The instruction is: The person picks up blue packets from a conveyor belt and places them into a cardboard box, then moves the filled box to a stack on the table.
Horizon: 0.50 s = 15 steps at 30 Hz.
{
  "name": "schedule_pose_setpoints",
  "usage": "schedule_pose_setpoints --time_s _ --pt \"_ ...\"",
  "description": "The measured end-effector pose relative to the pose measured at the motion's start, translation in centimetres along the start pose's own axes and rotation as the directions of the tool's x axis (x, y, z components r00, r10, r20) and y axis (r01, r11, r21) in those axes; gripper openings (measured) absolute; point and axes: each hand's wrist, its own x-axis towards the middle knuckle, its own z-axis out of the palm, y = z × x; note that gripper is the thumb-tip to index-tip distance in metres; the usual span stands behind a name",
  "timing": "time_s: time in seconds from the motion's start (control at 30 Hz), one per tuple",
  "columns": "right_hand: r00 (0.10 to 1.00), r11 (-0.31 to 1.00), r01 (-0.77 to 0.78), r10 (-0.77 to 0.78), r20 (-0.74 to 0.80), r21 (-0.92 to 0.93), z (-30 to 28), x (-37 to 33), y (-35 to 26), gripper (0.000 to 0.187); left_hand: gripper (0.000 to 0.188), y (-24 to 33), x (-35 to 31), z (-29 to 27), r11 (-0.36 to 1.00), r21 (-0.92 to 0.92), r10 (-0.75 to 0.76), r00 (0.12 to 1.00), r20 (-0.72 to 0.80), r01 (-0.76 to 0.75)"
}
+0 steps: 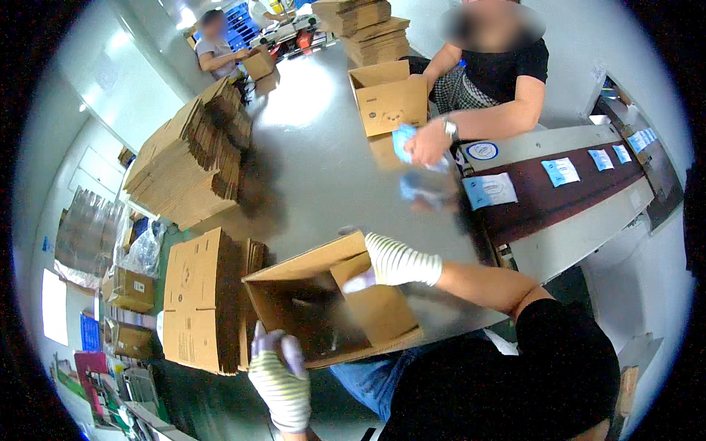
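An open cardboard box (301, 309) stands tilted at the near edge of the table, its inside facing up and a flap folded in on the right. My right hand (401, 264), in a striped white glove, grips the box's far right side, with the thumb inside and the fingers over the rim. At the box's near left corner, my left hand (281, 378), in a matching glove, has its fingers bent around the cardboard edge. Part of the box's floor lies in shadow.
Flat cartons (195, 294) stand stacked left of my box, with a larger pile (191, 154) beyond. Across the grey table (309, 162), a co-worker holds a blue packet (403, 143) by another open box (390, 99). Blue-and-white packets (490, 191) lie on a dark conveyor belt (544, 209) at right.
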Motion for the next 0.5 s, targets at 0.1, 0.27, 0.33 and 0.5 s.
schedule_pose_setpoints --time_s 0.1,0.27,0.33,0.5 --pt "0.995 0.980 -0.104 0.104 -0.012 -0.167 -0.1 1.2 0.0 0.078 0.028 1.1 -1.2 1.1 0.929 0.203 0.288 0.950 0.125 -0.308" --pt "0.992 0.955 -0.109 0.122 0.030 -0.277 0.7 2.1 0.5 0.066 0.036 1.5 -1.0 0.6 0.961 0.062 0.211 0.862 0.460 -0.269" --pt "0.998 0.975 -0.055 0.056 -0.004 -0.216 0.8 2.3 1.9 0.066 0.036 1.4 1.4 0.5 0.979 -0.023 0.178 0.791 0.585 -0.204" --pt "0.990 0.970 -0.062 0.030 0.137 0.234 0.8 2.9 3.5 0.080 0.022 -2.5 3.4 6.8 0.869 0.221 0.351 0.866 0.355 -0.443"
